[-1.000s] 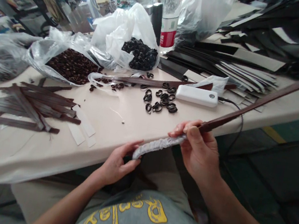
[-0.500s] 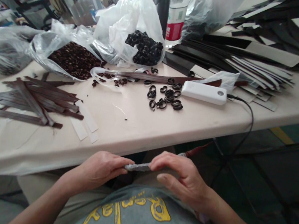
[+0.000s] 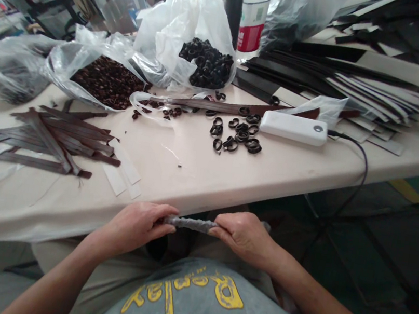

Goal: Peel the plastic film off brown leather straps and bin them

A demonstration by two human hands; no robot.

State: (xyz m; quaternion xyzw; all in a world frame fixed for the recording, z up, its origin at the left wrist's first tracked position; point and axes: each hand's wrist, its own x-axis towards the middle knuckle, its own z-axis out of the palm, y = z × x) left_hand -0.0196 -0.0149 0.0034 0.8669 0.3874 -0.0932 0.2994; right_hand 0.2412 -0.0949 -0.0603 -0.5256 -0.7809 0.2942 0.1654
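Stretched level between my two hands is a thin grey, wrinkled strip, just off the table's near edge and above my lap. My left hand pinches its left end between thumb and fingers. Closed on the right end is my right hand. A small grey bit shows beyond the right hand; whether it belongs to the strip I cannot tell. On the table ahead lie a pile of brown strips, two white strips and several loose black loops.
Plastic bags hold brown loops and black loops. A white power bank has a black cable hanging over the table edge. Behind it stand a red-labelled bottle and stacked black strips. A long brown strip lies across the middle.
My right hand, loosely open before, has closed on the grey strip's right end. More of the strip shows between my hands, and the left hand has shifted slightly left. The view has shifted a little.
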